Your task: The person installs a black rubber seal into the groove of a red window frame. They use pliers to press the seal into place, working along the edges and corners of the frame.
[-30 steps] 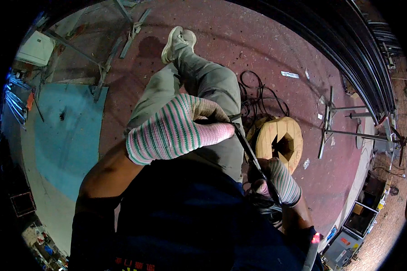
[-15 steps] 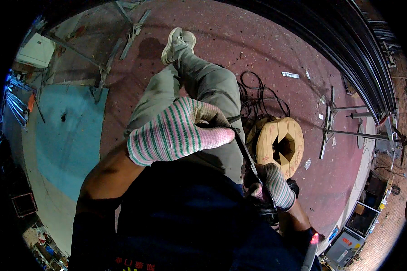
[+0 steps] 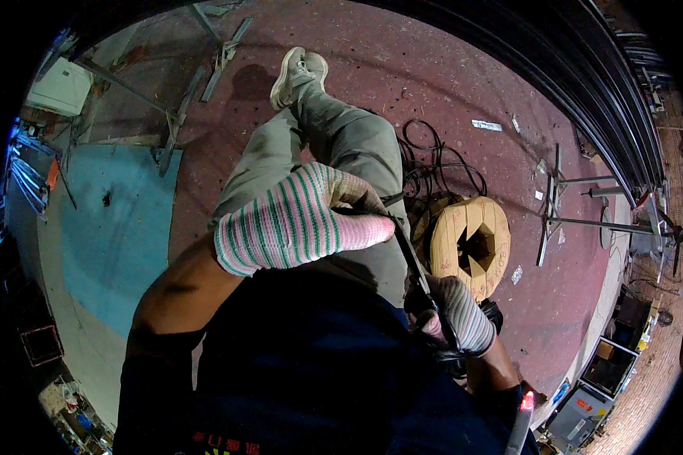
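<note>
My left hand (image 3: 303,220), in a pink, white and green striped knit glove, is closed over my lap with thumb and fingers pinching a thin black strip (image 3: 412,254). The strip slants down to the right, with a pale glint along its edge. My right hand (image 3: 463,315), in a matching glove, is curled around the lower part of that strip, close to my body. More dark material bunches below this hand; its shape is lost in shadow. Both grips are partly hidden by the gloves.
A ring-shaped roll wrapped in brown paper (image 3: 442,246) lies right of my legs, beside loose black coils (image 3: 440,163). A metal stand (image 3: 552,205) and long dark bars (image 3: 584,83) are farther right. A blue-green sheet (image 3: 118,235) covers floor at left.
My right hand and the strip have shifted very slightly; both hands keep their hold. Otherwise the scene looks the same.
</note>
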Demonstrator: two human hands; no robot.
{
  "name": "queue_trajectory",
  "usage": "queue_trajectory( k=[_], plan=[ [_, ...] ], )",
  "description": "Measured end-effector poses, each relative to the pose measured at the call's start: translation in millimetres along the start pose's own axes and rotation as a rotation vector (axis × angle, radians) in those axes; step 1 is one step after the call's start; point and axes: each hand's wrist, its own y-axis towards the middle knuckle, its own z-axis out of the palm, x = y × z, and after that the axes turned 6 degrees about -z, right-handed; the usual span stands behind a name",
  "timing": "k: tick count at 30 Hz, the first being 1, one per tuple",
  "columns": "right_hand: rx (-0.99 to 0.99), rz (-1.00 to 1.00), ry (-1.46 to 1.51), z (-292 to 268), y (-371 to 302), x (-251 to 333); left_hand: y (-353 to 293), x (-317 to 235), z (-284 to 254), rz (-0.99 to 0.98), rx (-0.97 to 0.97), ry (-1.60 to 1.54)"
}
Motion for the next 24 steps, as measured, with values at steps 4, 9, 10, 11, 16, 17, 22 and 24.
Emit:
queue_trajectory(
  k=[4,9,10,11,16,17,22,24],
  plan=[
    [0.026,0.01,0.011,-1.9,2.2,5.8,-0.7,-2.4,0.6,-0.005,-0.008,0.027],
    [-0.01,0.016,-0.029,0.9,0.6,4.8,2.4,2.5,0.4,-0.013,-0.009,0.031],
    [-0.05,-0.016,-0.072,5.1,-1.7,-0.7,3.2,3.8,0.3,-0.019,-0.009,0.034],
    [-0.089,-0.048,-0.115,7.4,-2.7,-3.5,3.2,5.0,0.1,-0.006,-0.015,0.03],
    [-0.065,-0.018,-0.044,7.5,-0.4,-1.9,3.9,5.9,2.5,0.03,-0.04,0.035],
    [-0.089,-0.035,-0.067,8.5,-0.8,-3.0,4.2,6.9,2.7,0.042,-0.038,0.046],
    [0.013,0.109,0.072,6.5,-2.3,-2.1,6.7,8.8,3.6,0.062,-0.029,0.122],
    [-0.032,0.104,0.116,8.3,-2.4,-8.0,6.4,8.5,4.3,0.042,-0.012,0.068]
  ],
)
